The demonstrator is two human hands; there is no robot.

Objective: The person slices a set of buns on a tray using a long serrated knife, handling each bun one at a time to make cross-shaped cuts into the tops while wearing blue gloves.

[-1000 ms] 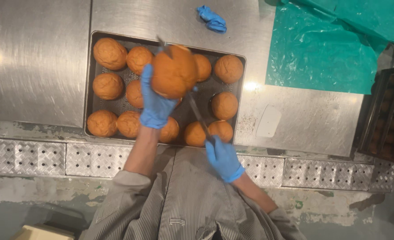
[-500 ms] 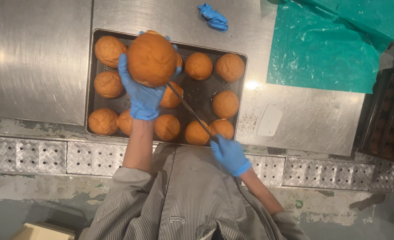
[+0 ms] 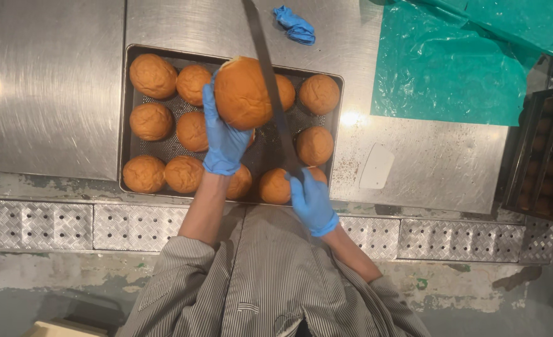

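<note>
My left hand, in a blue glove, holds a round golden bun up over a dark perforated baking tray. My right hand, also gloved in blue, grips the handle of a long knife. Its blade runs up along the right side of the held bun, touching it. Several more buns lie in rows on the tray, such as one at the top left and one at the right.
The tray sits on a steel worktop. A crumpled blue glove lies behind the tray. Teal plastic sheeting covers the worktop's right rear. A white scraper lies right of the tray. A dark rack stands far right.
The held bun has shifted right, back over the tray's middle. The knife has swung from a slant below the bun to nearly upright against the bun's right side.
</note>
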